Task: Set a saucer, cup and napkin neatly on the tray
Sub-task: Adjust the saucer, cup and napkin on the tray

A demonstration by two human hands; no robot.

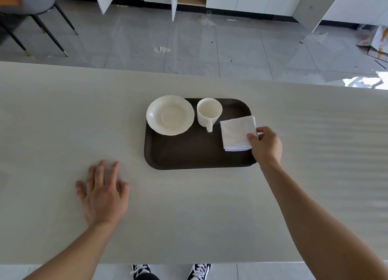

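A dark brown tray lies in the middle of the pale table. A cream saucer rests on its far left corner, overhanging the rim slightly. To the right of the saucer a cream cup stands upright on the tray, handle toward me. A folded white napkin lies at the tray's right side. My right hand pinches the napkin's right edge between thumb and fingers. My left hand rests flat on the table, fingers spread, well left of the tray.
The long pale table stretches left and right. Beyond its far edge is grey tiled floor with paper scraps, a chair at far left and white cabinets with open doors at the back.
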